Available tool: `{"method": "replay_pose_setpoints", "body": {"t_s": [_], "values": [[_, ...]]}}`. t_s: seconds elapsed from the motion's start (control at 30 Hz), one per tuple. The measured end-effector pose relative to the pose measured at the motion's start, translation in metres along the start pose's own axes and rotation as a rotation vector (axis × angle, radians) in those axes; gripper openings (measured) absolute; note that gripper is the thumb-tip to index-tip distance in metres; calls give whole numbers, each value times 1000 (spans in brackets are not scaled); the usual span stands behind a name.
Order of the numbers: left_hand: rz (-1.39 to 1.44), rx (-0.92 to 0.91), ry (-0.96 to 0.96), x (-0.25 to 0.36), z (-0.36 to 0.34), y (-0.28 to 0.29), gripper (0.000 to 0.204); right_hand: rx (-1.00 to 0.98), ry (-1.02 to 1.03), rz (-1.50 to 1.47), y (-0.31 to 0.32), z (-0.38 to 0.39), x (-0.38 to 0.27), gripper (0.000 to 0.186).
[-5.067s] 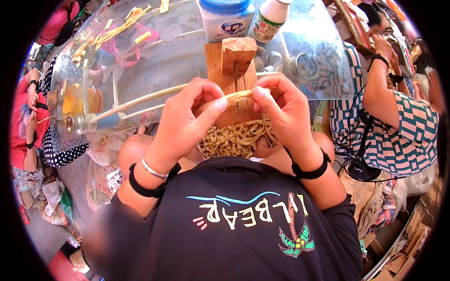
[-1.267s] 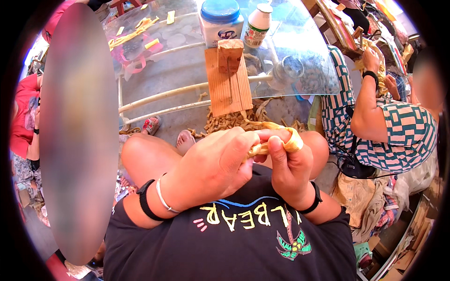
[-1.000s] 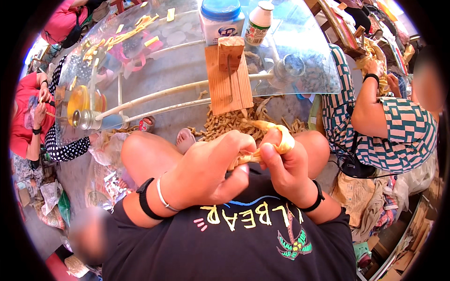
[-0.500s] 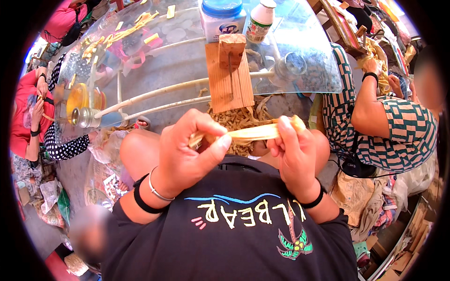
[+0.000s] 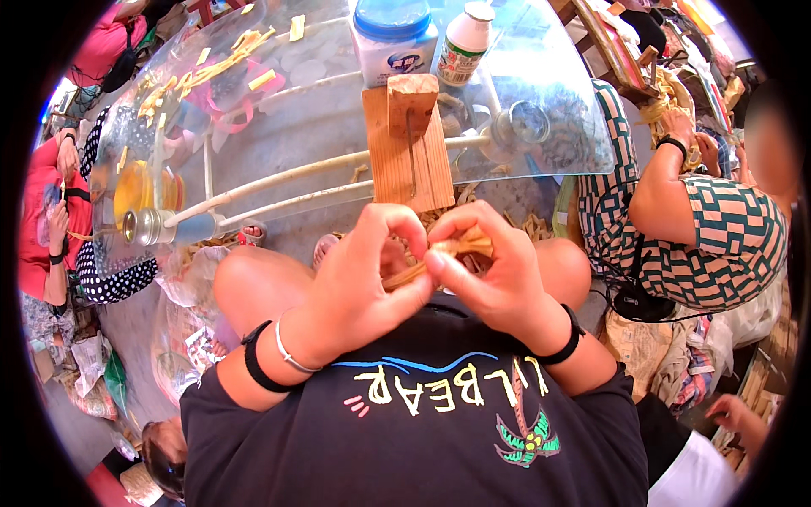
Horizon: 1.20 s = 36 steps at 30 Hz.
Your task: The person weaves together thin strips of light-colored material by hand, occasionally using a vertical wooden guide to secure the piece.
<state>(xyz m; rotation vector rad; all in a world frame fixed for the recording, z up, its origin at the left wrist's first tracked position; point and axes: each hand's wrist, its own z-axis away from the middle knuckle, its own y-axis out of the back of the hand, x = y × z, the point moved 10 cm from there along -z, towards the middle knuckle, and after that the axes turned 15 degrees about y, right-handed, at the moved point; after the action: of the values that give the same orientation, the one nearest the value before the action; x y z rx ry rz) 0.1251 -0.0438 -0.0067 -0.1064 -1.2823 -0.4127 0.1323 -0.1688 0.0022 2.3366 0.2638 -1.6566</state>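
Observation:
My left hand and my right hand meet above my lap, their thumbs and fingertips pinched together. Between them is a pale yellow strip, fibrous like dried husk, mostly hidden by the fingers. Part of it shows inside the curl of each hand. Just beyond my fingers a wooden board juts over the table edge, bearing a wooden block and a thin metal rod. Partly hidden behind my hands, more yellowish husk pieces lie below.
A glass table stands ahead, holding a blue-lidded tub, a white bottle and loose yellow strips. People sit close by: one in patterned clothes on the right, another in red on the left.
My hands have come together, the right one moving left. The strip that was stretched straight between them is now bunched in the fingers. Another person's arm has appeared at lower right.

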Motion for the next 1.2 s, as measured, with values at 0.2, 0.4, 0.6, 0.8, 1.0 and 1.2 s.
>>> {"method": "replay_pose_setpoints", "body": {"t_s": [0.2,0.4,0.6,0.8,1.0,1.2], "values": [[-184,124,-96,3,-28,38,16,190,-176,-199,23,-17,51,18],[-148,179,-1,-20,-66,51,19,277,-76,-104,35,-40,70,17],[-195,239,-5,-24,-81,49,23,206,44,253,36,-46,72,15],[-407,369,41,-25,-77,50,23,184,136,426,29,-50,48,16],[50,244,-40,-19,-30,52,9,-71,347,635,23,-28,-8,20],[-90,104,-518,56,25,15,19,-119,444,454,-21,-11,-55,29]]}}
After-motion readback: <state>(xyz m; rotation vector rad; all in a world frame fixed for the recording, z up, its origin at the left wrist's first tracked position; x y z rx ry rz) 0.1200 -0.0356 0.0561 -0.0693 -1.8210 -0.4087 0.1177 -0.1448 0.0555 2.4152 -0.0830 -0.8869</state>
